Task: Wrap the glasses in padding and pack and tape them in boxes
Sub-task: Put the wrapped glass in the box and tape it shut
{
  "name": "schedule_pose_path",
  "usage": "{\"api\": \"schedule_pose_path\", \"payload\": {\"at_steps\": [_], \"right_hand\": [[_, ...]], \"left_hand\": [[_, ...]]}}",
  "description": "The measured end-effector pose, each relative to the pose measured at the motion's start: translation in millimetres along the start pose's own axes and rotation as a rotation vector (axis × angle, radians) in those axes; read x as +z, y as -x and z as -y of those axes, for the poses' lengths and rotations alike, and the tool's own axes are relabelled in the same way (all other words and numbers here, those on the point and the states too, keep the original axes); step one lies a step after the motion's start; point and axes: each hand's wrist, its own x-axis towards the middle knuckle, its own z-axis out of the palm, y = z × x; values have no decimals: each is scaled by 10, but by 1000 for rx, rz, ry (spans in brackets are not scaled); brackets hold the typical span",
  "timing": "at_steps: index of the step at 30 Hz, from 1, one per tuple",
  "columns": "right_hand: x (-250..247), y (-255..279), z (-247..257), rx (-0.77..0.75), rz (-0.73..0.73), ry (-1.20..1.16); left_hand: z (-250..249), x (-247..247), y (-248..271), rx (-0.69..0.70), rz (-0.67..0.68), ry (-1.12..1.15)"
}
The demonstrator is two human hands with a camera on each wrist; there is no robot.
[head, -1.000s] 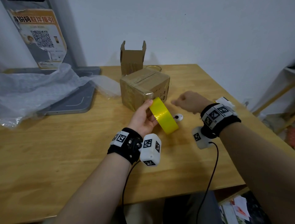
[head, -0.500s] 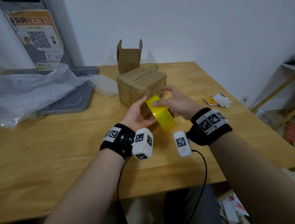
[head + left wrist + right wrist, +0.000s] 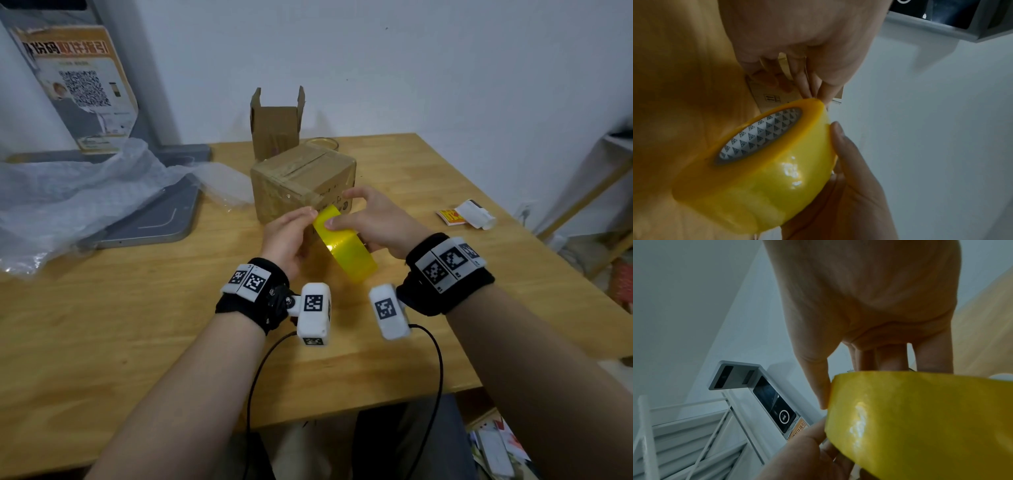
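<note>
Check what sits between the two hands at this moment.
The yellow tape roll, held in the left hand and touched by the right hand, in front of the taped box; head view.

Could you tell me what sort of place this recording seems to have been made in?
Probably a small packing station in an office or storeroom, not a home kitchen. A wooden table against a plain wall carries a taped cardboard box, bubble wrap and a yellow tape roll.

Wooden table (image 3: 102, 342); grey flat device base (image 3: 164, 222) at left rear, upright panel with QR-code poster (image 3: 82, 89) rising from it. Small white object (image 3: 478, 214) beside orange-red packet (image 3: 452, 216) near right table edge. White wall (image 3: 411, 61) behind
</note>
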Motion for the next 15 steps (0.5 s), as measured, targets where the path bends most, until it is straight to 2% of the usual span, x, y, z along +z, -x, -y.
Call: {"api": "schedule_pose_path", "payload": {"at_steps": [10, 15], "right_hand": [[17, 89, 49, 0, -5, 38], [-15, 146, 51, -3, -20, 37]], "left_hand": [[20, -23, -97, 48, -39, -89], [41, 1, -127, 2, -30, -47]]}}
